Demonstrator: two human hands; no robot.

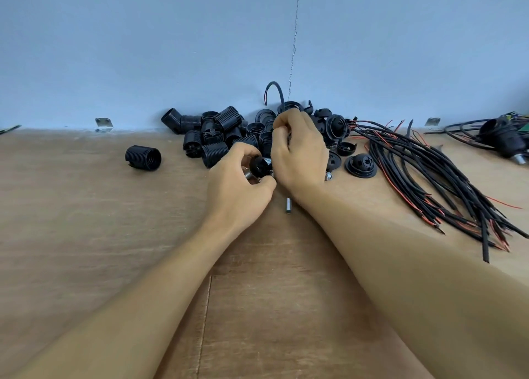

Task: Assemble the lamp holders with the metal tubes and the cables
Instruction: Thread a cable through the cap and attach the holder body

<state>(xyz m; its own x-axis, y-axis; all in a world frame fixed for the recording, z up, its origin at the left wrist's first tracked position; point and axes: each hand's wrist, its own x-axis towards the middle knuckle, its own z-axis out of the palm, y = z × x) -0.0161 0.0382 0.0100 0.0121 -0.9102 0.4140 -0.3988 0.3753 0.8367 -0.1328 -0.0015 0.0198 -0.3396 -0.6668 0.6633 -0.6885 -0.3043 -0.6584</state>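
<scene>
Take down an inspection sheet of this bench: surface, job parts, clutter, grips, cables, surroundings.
Surface: brown wooden tabletop, one seam visible.
Job's things: heap of black ribbed plastic lamp holder sleeves by the wall; one lone sleeve left of it; small metal tube lying loose.
Clutter: thin dark item at left edge, unidentifiable.
Grips: left hand holds a black domed plastic cap with a silvery metal piece; right hand curls round a black cable.
Cables: loose bundle of black and red cables fanned out on the right.
Surroundings: pale blue wall; two metal brackets at its foot.
</scene>
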